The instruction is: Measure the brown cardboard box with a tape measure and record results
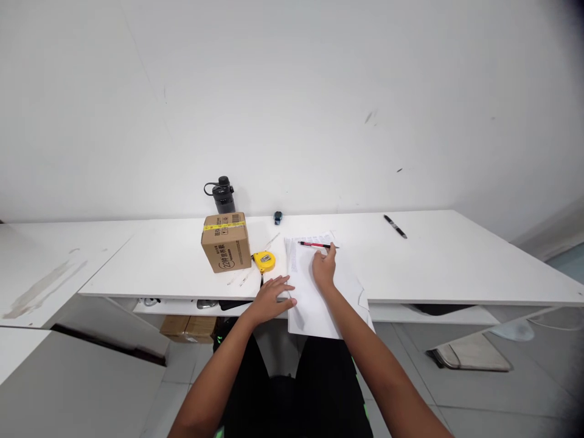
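Observation:
My right hand is closed around a slim red and black pen, which lies nearly level over the upper part of a white sheet of paper. Handwriting shows along the sheet's top and upper left; its lower edge hangs past the desk front. My left hand rests at the paper's left edge, fingers spread, holding nothing. Just beyond it sits a yellow tape measure with a black strap. Left of that stands a brown cardboard box, with a strip of yellow measuring tape across its top.
A dark water bottle stands behind the box near the wall. A small dark watch-like object lies at the back of the white desk. Another black pen is at the right. Cardboard boxes sit below the desk.

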`<action>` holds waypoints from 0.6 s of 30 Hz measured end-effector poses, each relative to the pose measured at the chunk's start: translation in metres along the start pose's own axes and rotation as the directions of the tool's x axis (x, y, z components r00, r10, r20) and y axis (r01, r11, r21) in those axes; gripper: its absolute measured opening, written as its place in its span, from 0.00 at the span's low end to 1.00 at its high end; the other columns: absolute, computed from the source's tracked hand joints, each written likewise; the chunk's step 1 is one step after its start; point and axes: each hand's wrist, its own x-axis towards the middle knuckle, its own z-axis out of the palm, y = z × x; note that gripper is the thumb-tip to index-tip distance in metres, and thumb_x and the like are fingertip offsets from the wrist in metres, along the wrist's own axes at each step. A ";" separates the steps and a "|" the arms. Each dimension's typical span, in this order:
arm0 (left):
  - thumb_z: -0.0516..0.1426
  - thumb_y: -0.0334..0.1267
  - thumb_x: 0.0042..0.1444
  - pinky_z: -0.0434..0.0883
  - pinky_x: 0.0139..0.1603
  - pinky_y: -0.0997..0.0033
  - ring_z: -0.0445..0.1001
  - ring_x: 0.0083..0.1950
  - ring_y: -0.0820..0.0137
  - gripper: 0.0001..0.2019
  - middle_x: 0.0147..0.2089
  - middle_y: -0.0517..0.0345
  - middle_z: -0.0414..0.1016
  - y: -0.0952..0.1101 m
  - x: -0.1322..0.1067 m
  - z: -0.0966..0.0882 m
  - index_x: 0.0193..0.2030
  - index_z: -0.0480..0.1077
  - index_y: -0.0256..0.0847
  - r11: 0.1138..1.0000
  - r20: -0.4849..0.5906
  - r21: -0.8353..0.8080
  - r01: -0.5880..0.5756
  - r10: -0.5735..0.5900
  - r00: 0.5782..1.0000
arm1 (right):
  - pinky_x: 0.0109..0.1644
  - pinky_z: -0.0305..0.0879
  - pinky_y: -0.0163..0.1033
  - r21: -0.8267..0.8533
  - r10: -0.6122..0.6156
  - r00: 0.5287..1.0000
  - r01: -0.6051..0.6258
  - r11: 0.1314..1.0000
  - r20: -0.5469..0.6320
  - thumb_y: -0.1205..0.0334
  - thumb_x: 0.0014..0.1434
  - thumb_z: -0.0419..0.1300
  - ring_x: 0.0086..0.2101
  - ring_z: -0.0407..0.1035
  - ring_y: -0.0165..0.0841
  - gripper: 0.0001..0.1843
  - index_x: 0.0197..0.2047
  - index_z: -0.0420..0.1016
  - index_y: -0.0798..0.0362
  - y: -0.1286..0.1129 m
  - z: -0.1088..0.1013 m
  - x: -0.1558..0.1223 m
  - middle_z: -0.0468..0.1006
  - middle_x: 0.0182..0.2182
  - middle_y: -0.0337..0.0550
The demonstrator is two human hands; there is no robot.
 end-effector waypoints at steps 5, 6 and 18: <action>0.53 0.48 0.60 0.66 0.59 0.62 0.72 0.55 0.65 0.17 0.54 0.55 0.76 0.012 -0.019 -0.005 0.51 0.73 0.45 0.966 -0.159 -0.259 0.022 -0.065 0.985 | 0.54 0.61 0.46 0.039 -0.011 1.000 0.012 0.999 -0.016 0.55 0.57 0.51 0.45 0.68 0.40 0.38 0.68 0.49 0.55 0.000 0.001 0.001 0.59 0.62 0.57; 0.52 0.47 0.61 0.69 0.54 0.65 0.74 0.51 0.66 0.15 0.50 0.56 0.77 0.013 -0.022 -0.007 0.49 0.74 0.45 0.963 -0.230 -0.267 0.034 -0.098 0.968 | 0.53 0.62 0.46 0.047 -0.011 1.000 0.012 0.999 -0.020 0.54 0.56 0.52 0.44 0.68 0.39 0.37 0.68 0.50 0.54 0.001 0.001 0.001 0.59 0.61 0.56; 0.57 0.50 0.57 0.63 0.45 0.62 0.72 0.46 0.61 0.14 0.42 0.55 0.76 -0.003 -0.011 -0.025 0.43 0.72 0.43 0.777 -0.487 0.333 0.534 -0.343 0.803 | 0.52 0.61 0.45 0.039 -0.045 0.999 0.045 0.998 -0.002 0.56 0.56 0.51 0.37 0.66 0.35 0.32 0.63 0.57 0.54 0.007 -0.001 0.003 0.62 0.54 0.53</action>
